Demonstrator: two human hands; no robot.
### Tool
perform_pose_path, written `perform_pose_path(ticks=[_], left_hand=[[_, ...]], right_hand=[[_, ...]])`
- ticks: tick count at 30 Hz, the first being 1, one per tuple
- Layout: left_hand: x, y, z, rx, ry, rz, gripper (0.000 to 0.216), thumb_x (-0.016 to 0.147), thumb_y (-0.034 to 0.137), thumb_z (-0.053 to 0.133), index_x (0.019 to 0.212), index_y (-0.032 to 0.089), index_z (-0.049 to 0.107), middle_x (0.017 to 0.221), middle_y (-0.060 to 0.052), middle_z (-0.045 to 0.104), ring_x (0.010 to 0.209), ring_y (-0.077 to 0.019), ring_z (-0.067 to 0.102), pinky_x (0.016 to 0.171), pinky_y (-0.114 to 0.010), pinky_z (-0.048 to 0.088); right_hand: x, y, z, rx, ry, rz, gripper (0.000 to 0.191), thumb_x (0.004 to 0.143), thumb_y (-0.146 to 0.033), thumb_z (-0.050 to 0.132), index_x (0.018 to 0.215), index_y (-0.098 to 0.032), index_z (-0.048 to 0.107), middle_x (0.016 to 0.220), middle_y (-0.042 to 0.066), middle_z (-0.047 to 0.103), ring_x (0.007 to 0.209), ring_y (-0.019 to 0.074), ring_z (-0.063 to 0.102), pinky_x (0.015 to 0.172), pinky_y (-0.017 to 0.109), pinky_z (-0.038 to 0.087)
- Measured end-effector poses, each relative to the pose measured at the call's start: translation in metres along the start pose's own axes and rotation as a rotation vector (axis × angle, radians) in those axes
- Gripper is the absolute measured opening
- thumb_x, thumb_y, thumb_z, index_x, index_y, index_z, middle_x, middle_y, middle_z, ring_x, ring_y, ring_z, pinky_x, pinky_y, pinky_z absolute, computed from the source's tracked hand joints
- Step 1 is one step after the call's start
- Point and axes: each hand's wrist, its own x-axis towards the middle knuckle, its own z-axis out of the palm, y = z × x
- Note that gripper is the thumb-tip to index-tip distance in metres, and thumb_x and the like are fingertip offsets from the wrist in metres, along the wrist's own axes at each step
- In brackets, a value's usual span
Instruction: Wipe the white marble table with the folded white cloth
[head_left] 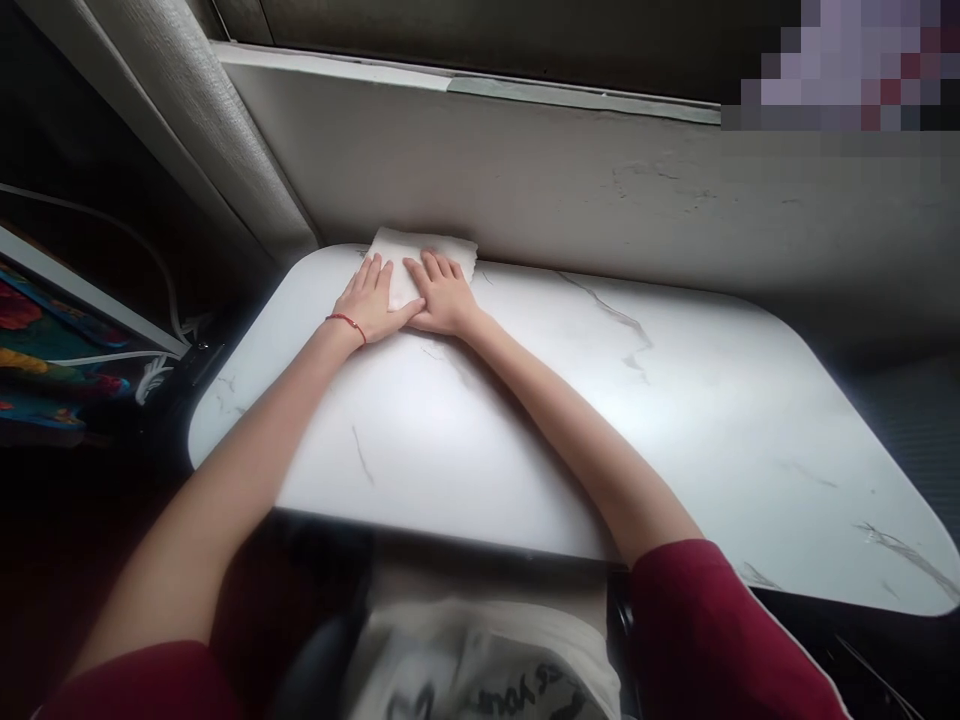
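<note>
A white cloth or paper towel (405, 262) lies flat at the far left corner of a white marble-look table (675, 400), against the wall. My left hand (369, 303) rests on its left part with fingers stretched flat; a red string bracelet circles that wrist. My right hand (442, 295) lies flat on the cloth's right part, fingers spread, thumb touching my left hand. Both arms reach forward across the table from dark red sleeves.
A grey wall and window ledge (525, 95) run along the table's far side. A curtain (202, 130) hangs at the left. White cables (161, 370) and a colourful cloth (45, 360) sit left of the table. Dark floor lies at the right.
</note>
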Motion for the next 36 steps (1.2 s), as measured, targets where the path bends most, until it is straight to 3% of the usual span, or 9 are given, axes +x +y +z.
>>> perform_pose_path(ticks=[7, 11, 15, 19, 23, 27, 32, 36], left_hand=[[-0.013, 0.012, 0.001, 0.074, -0.017, -0.03, 0.086, 0.091, 0.052, 0.042, 0.16, 0.004, 0.02, 0.17, -0.02, 0.013, 0.158, -0.0326, 0.007, 0.127, -0.05, 0.009], [-0.037, 0.032, -0.003, 0.154, 0.015, -0.048, 0.072, 0.092, 0.04, 0.039, 0.152, 0.001, 0.036, 0.164, -0.023, 0.03, 0.153, -0.0345, 0.026, 0.125, -0.048, 0.022], [-0.083, 0.046, -0.002, 0.247, 0.076, -0.025, 0.06, 0.09, 0.031, 0.039, 0.142, 0.003, 0.049, 0.15, -0.025, 0.048, 0.138, -0.0386, 0.046, 0.114, -0.053, 0.038], [-0.15, 0.046, 0.009, 0.267, 0.181, 0.016, 0.063, 0.087, 0.029, 0.042, 0.144, 0.004, 0.048, 0.145, -0.026, 0.052, 0.135, -0.0425, 0.048, 0.11, -0.058, 0.04], [-0.21, 0.032, 0.019, 0.23, 0.293, 0.04, 0.068, 0.088, 0.035, 0.044, 0.151, 0.009, 0.042, 0.149, -0.025, 0.048, 0.136, -0.0452, 0.046, 0.107, -0.06, 0.041], [-0.245, 0.011, 0.02, 0.222, 0.344, 0.022, 0.069, 0.091, 0.037, 0.04, 0.155, 0.012, 0.036, 0.152, -0.023, 0.045, 0.138, -0.046, 0.045, 0.108, -0.062, 0.041], [-0.259, -0.026, 0.011, 0.217, 0.333, 0.019, 0.071, 0.095, 0.038, 0.037, 0.16, 0.015, 0.024, 0.16, -0.021, 0.036, 0.147, -0.044, 0.035, 0.118, -0.06, 0.033], [-0.244, -0.062, 0.0, 0.18, 0.24, 0.023, 0.072, 0.096, 0.035, 0.032, 0.163, 0.018, 0.012, 0.168, -0.012, 0.024, 0.154, -0.041, 0.023, 0.126, -0.056, 0.022]], right_hand=[[-0.019, -0.027, -0.002, 0.014, 0.049, 0.042, 0.092, 0.083, -0.061, 0.057, 0.149, 0.0, 0.04, 0.149, 0.03, 0.043, 0.14, 0.044, 0.036, 0.117, 0.056, 0.024], [-0.041, -0.043, -0.009, 0.015, 0.053, 0.052, 0.096, 0.081, -0.066, 0.061, 0.147, 0.001, 0.041, 0.148, 0.033, 0.042, 0.139, 0.0463, 0.036, 0.116, 0.057, 0.023], [-0.074, -0.064, -0.019, 0.035, 0.044, -0.011, 0.1, 0.078, -0.066, 0.064, 0.146, 0.004, 0.04, 0.148, 0.036, 0.041, 0.138, 0.0495, 0.036, 0.115, 0.06, 0.022], [-0.119, -0.099, -0.03, 0.086, 0.005, -0.103, 0.107, 0.071, -0.057, 0.071, 0.149, 0.006, 0.034, 0.152, 0.038, 0.035, 0.144, 0.0522, 0.028, 0.119, 0.061, 0.016], [-0.147, -0.137, -0.035, 0.129, 0.01, -0.17, 0.104, 0.074, -0.055, 0.068, 0.15, 0.007, 0.033, 0.155, 0.038, 0.032, 0.147, 0.053, 0.024, 0.12, 0.063, 0.015], [-0.15, -0.169, -0.033, 0.145, 0.037, -0.226, 0.103, 0.073, -0.055, 0.068, 0.148, 0.008, 0.036, 0.154, 0.039, 0.034, 0.146, 0.0548, 0.025, 0.119, 0.064, 0.016], [-0.132, -0.204, -0.028, 0.103, 0.037, -0.249, 0.109, 0.073, -0.06, 0.069, 0.149, 0.009, 0.033, 0.154, 0.04, 0.033, 0.146, 0.0558, 0.026, 0.12, 0.064, 0.015], [-0.104, -0.222, -0.018, 0.114, 0.037, -0.222, 0.115, 0.072, -0.062, 0.071, 0.152, 0.01, 0.028, 0.155, 0.039, 0.032, 0.147, 0.0569, 0.024, 0.12, 0.068, 0.014]])
